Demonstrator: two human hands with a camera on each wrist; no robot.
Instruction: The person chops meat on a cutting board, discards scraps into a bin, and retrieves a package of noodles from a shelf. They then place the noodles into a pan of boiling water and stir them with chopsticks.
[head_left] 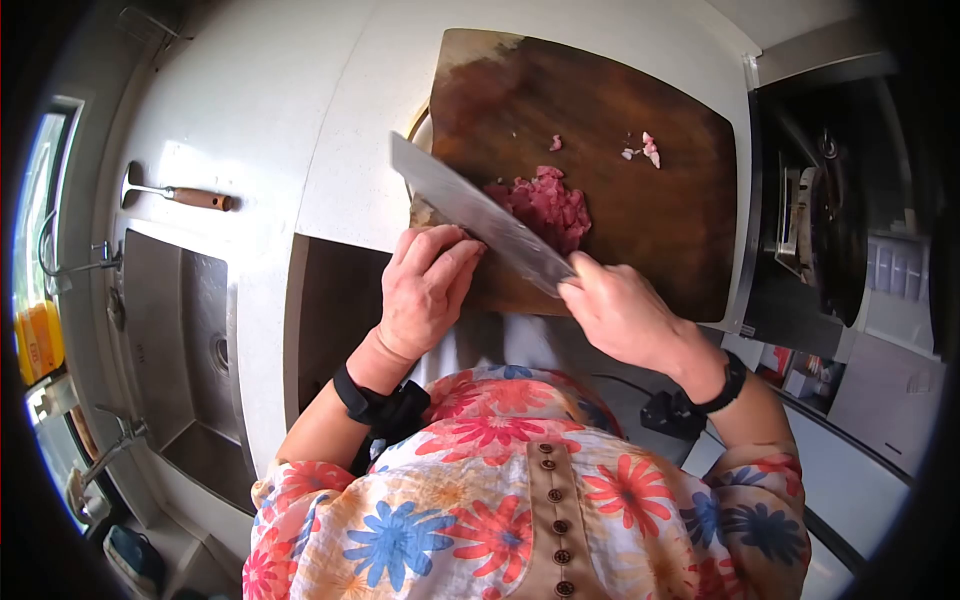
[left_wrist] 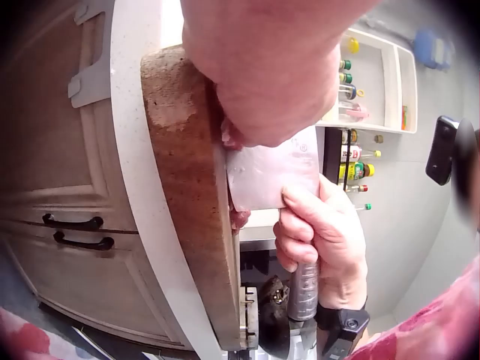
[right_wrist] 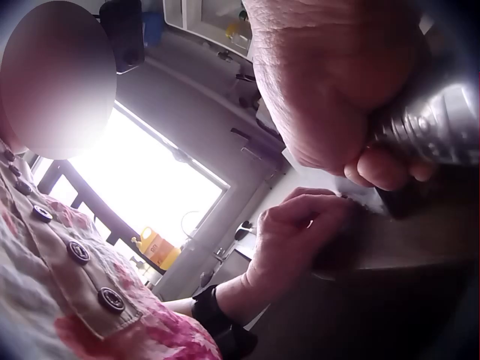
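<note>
The right hand (head_left: 630, 310) grips the cleaver (head_left: 480, 216) by its handle; the left hand (head_left: 430, 285) has curled fingers beside the blade, but its tips are hidden and I cannot tell whether they pinch meat. The cleaver slants over the near left part of the board (head_left: 665, 225), its far end past the left edge. The meat (head_left: 560, 208) lies on the board, partly hidden behind the blade. Pale scraps (head_left: 651, 150) lie toward the board's far right. The board is dark, stained wood on a white counter (head_left: 270, 100). Well left of it are a wooden-handled tool (head_left: 200, 198) and a sink (head_left: 210, 310), then a yellow jug (head_left: 40, 340), cut across by shadow. Right of it, dark fittings (head_left: 825, 230) are hard to make out.
</note>
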